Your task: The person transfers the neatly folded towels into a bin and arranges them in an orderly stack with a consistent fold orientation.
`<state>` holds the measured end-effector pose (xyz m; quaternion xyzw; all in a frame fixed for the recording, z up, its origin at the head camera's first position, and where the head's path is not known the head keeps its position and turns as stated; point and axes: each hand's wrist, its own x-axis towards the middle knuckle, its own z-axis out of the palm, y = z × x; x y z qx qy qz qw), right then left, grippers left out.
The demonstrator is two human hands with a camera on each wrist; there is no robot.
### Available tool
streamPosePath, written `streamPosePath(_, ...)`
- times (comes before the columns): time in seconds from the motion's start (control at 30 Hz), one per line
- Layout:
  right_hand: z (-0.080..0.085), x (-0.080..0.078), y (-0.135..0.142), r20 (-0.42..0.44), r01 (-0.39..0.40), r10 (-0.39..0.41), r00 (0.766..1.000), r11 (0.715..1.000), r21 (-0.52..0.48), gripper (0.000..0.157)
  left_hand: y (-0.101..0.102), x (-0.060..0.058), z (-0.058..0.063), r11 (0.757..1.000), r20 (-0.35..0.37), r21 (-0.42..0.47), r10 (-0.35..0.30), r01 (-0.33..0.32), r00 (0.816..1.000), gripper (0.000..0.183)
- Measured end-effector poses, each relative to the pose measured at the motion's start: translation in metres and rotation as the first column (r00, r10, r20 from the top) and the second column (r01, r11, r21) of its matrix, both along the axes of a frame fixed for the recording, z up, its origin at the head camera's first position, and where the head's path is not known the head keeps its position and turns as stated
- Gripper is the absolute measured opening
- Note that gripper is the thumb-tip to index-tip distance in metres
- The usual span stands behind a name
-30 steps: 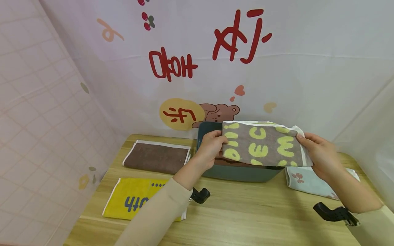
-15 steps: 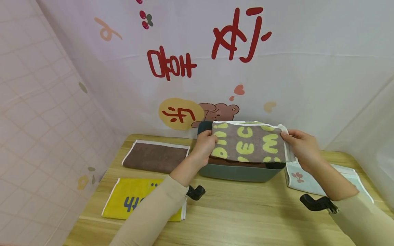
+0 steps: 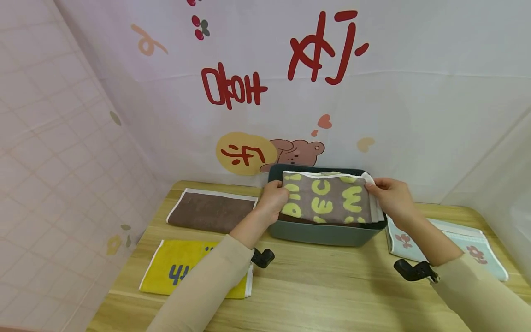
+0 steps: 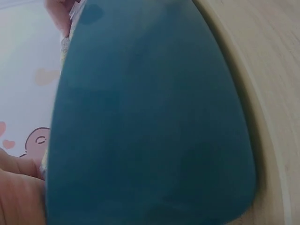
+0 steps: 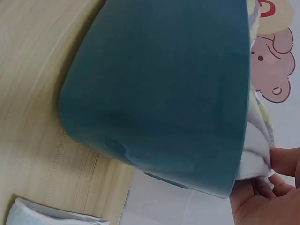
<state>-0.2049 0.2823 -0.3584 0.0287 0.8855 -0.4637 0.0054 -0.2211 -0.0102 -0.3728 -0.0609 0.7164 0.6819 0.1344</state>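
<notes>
A folded grey-brown towel (image 3: 332, 198) with yellow-green letters and white edging lies across the mouth of a dark teal bin (image 3: 319, 234). My left hand (image 3: 274, 199) pinches its left end, and my right hand (image 3: 392, 196) pinches the white corner at the right end. Both hands are at the bin's rim. In the left wrist view the bin wall (image 4: 150, 117) hides most of the towel. The right wrist view shows my right thumb and fingers (image 5: 283, 161) on the towel's white edge, just outside the bin. Under the towel, something brown shows inside the bin.
To the left on the wooden table (image 3: 315, 286) lie a folded brown towel (image 3: 211, 211) and a folded yellow towel (image 3: 178, 265), partly behind my left sleeve. A pale blue towel (image 3: 460, 242) lies at the right. A printed white curtain (image 3: 415, 115) hangs behind the bin.
Both hands have carried the letter towel leftward and down, from in front of the bin's right side to over its opening. More of the pale blue towel is now uncovered.
</notes>
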Motion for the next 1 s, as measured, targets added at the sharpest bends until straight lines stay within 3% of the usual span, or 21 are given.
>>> streamPosePath(0.4,-0.012,-0.010,-0.012,-0.041,-0.047,0.054,0.998,0.984,0.170,0.044,0.004,-0.003,-0.003,0.998,0.042,-0.051,-0.019,0.021,0.999,0.056)
streamPosePath(0.77,-0.016,-0.015,-0.027,0.000,-0.095,0.100,0.995,0.946,0.311,0.027,0.006,-0.009,-0.009,0.995,0.099,-0.093,-0.021,0.030,0.995,0.057)
streamPosePath(1.0,-0.021,-0.018,-0.031,0.030,-0.125,0.122,0.992,0.935,0.331,0.036,0.007,-0.010,-0.011,0.991,0.118,-0.133,-0.011,0.026,0.993,0.053)
